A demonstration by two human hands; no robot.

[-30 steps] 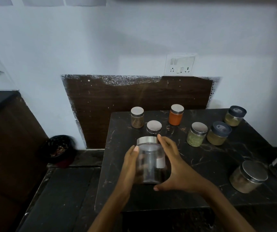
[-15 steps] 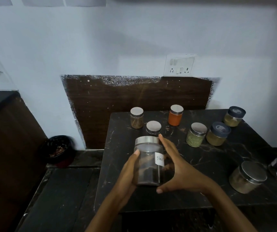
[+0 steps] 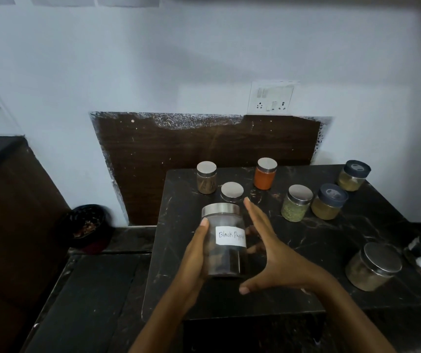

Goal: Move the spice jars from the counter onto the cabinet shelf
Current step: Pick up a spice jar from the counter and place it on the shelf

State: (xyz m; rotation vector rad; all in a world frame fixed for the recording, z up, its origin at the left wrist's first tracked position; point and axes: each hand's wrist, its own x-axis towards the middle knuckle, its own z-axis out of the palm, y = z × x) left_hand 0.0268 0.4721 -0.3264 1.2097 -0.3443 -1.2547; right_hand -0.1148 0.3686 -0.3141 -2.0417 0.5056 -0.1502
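The clear round black-pepper jar (image 3: 226, 261), steel-lidded and paper-labelled, sits over the near left part of the dark marble bench (image 3: 319, 240), nearer than the other spice jars (image 3: 296, 203). It seems lifted. The left hand (image 3: 193, 256) grips its left wall, thumb running up the side. The right hand (image 3: 278, 253) is spread and straight-fingered just to its right; I cannot tell if it touches.

The walls look smooth and rigid, so likely slippery. It is partly filled, so probably light, and breakable if glass. The best hold is round the body below the lid.

Compared with half a second ago, the label has turned toward the camera and the right hand has opened off the wall.
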